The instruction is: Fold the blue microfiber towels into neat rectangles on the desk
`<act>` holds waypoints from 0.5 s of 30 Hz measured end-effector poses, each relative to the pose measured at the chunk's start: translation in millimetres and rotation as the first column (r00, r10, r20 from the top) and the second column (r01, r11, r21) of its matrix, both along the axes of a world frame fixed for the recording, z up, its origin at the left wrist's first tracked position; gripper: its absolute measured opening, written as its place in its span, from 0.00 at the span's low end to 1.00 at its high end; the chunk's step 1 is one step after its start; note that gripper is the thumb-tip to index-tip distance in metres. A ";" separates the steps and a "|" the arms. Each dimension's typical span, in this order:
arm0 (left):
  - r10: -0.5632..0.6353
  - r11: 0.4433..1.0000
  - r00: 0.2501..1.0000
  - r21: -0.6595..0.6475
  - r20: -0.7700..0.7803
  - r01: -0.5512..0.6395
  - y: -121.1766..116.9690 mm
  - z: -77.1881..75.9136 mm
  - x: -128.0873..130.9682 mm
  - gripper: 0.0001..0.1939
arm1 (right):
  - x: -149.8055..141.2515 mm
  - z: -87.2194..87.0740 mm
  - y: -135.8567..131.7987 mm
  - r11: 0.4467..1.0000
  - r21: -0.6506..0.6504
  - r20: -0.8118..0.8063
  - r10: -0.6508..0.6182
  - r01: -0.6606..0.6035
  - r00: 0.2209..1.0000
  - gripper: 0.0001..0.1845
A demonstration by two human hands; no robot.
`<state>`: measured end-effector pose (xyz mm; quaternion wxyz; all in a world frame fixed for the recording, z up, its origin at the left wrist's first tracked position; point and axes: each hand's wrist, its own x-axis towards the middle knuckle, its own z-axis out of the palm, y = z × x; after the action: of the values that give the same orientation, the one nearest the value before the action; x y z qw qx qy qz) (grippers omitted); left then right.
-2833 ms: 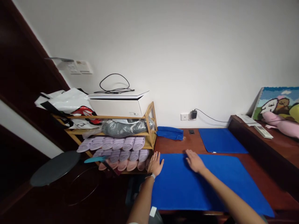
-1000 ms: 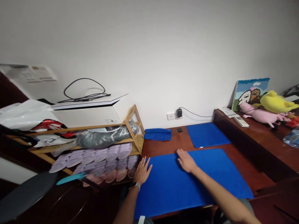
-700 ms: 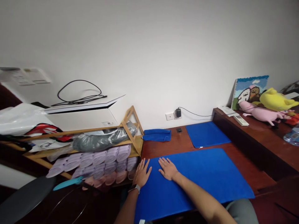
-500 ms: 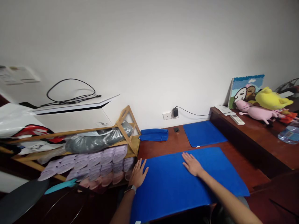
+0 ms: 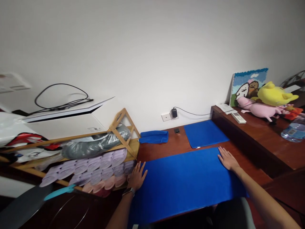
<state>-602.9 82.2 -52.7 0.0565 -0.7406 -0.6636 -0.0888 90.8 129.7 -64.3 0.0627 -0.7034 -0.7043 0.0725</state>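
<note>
A large blue cloth point(image 5: 186, 181) lies spread flat on the dark wooden table point(image 5: 176, 148). My left hand point(image 5: 137, 176) rests open and flat at its left edge, a watch on the wrist. My right hand point(image 5: 227, 159) lies open and flat, fingers together, at the cloth's far right corner. Neither hand holds anything.
A folded blue cloth point(image 5: 153, 137) and a smaller flat blue cloth point(image 5: 205, 133) lie behind. A wooden rack point(image 5: 124, 133) with rolled slippers stands left. A raised shelf point(image 5: 262, 133) at right carries plush toys point(image 5: 267, 101), a remote point(image 5: 238, 117) and a water bottle point(image 5: 293, 132).
My right hand has slid along the cloth from its left part out to the far right corner. My left hand has stayed at the left edge. The view shifted rightward.
</note>
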 end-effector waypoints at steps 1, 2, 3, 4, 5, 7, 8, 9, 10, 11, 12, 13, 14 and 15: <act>0.004 1.000 1.000 -0.010 -0.006 -0.004 0.6 0.7 0.4 0.34 | 0.4 1.6 0.6 1.000 -0.013 0.012 -0.004 0.004 1.000 0.42; 0.009 1.000 1.000 -0.024 -0.012 -0.010 1.2 1.6 0.8 0.34 | 0.6 4.3 1.3 1.000 -0.027 0.024 -0.011 0.012 1.000 0.42; 0.014 0.999 1.000 -0.043 -0.017 -0.014 1.7 2.7 1.3 0.34 | -0.4 8.2 2.1 0.999 -0.038 0.037 -0.020 0.022 0.999 0.41; 0.019 0.998 1.000 -0.065 -0.020 -0.020 2.0 4.0 1.7 0.35 | -3.6 13.4 3.1 0.998 -0.043 0.052 -0.032 0.034 0.998 0.40; 0.025 0.996 1.000 -0.088 -0.019 -0.026 2.1 5.3 2.1 0.35 | -10.3 19.6 4.1 0.998 -0.037 0.066 -0.041 0.043 0.997 0.39; 0.037 0.993 0.999 -0.114 -0.008 -0.037 1.3 7.3 3.2 0.36 | -39.3 35.0 5.4 0.999 0.014 0.080 -0.030 0.029 0.996 0.38; 0.040 0.993 0.999 -0.112 0.002 -0.040 0.4 7.7 3.8 0.36 | -63.1 43.6 5.2 0.998 0.056 0.070 -0.002 -0.002 0.998 0.37; 0.040 0.994 0.999 -0.100 0.014 -0.038 -0.8 7.7 4.6 0.36 | -93.3 52.4 4.2 0.993 0.103 0.050 0.044 -0.049 0.998 0.37; 0.036 0.996 0.999 -0.084 0.026 -0.033 -2.0 7.3 5.5 0.36 | -129.5 60.8 2.1 0.984 0.147 0.017 0.100 -0.102 0.995 0.36; 0.028 0.997 0.999 -0.069 0.037 -0.025 -3.3 6.7 6.5 0.36 | -170.4 68.5 -1.2 0.970 0.174 -0.024 0.177 -0.170 0.984 0.36; 0.021 0.998 0.999 -0.059 0.046 -0.018 -4.5 5.9 7.5 0.36 | -214.4 74.8 -5.5 0.952 0.185 -0.062 0.257 -0.242 0.964 0.36; 0.017 0.999 0.998 -0.053 0.054 -0.014 -5.5 5.1 8.6 0.37 | -259.6 79.5 -10.7 0.935 0.178 -0.098 0.326 -0.306 0.940 0.37; 0.017 0.999 0.998 -0.049 0.060 -0.014 -6.4 4.3 9.6 0.37 | -303.6 82.4 -16.4 0.916 0.158 -0.132 0.391 -0.370 0.911 0.37; 0.019 0.999 0.998 -0.046 0.063 -0.017 -7.0 3.5 10.5 0.37 | -344.5 83.5 -22.1 0.891 0.139 -0.166 0.451 -0.432 0.877 0.38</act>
<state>-592.4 75.2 -49.2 0.0192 -0.7325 -0.6736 -0.0967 -253.7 107.5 19.2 0.1470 -0.5096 -0.8394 0.1188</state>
